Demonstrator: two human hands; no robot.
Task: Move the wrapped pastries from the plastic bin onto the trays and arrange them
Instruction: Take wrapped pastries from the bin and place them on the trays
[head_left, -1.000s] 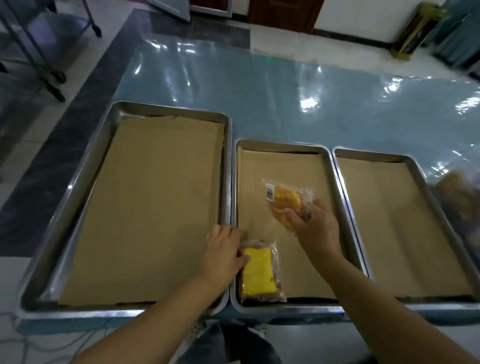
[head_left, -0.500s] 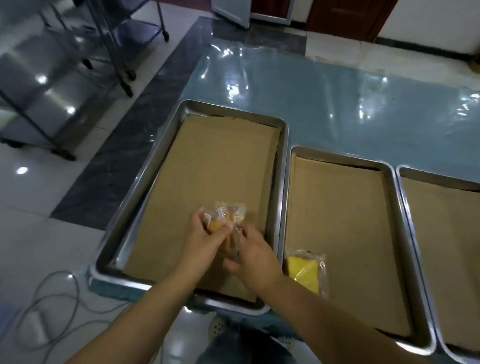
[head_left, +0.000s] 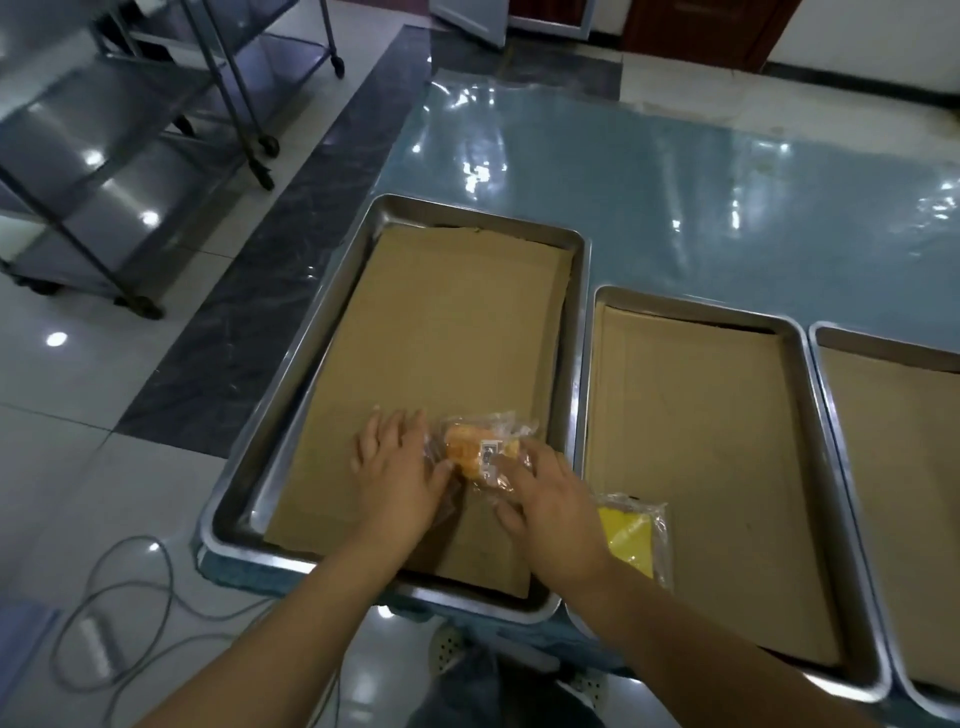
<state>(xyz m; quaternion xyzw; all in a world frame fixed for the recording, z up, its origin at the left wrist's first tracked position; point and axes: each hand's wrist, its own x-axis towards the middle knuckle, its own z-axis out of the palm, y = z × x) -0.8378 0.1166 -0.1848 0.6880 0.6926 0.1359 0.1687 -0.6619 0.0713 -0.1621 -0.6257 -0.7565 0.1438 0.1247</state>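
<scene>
An orange pastry in clear wrap (head_left: 475, 449) lies on the brown paper of the left tray (head_left: 291, 364), near its front right corner. My left hand (head_left: 397, 470) lies flat with spread fingers against the wrapper's left edge. My right hand (head_left: 545, 501) rests its fingers on the wrapper's right side, thumb clear of it. A yellow wrapped pastry (head_left: 631, 538) lies in the front left corner of the middle tray (head_left: 691, 306), partly hidden by my right forearm. The right tray (head_left: 883, 338) holds only paper. The plastic bin is out of view.
The three trays sit side by side on a glossy blue table (head_left: 675, 182). Metal rolling racks (head_left: 130, 130) stand on the tiled floor to the left. A grey cable (head_left: 114, 597) loops on the floor near the table's front left corner.
The orange pastry went from my right hand over the middle tray to the left tray, where both hands now rest on it. The view has swung left.
</scene>
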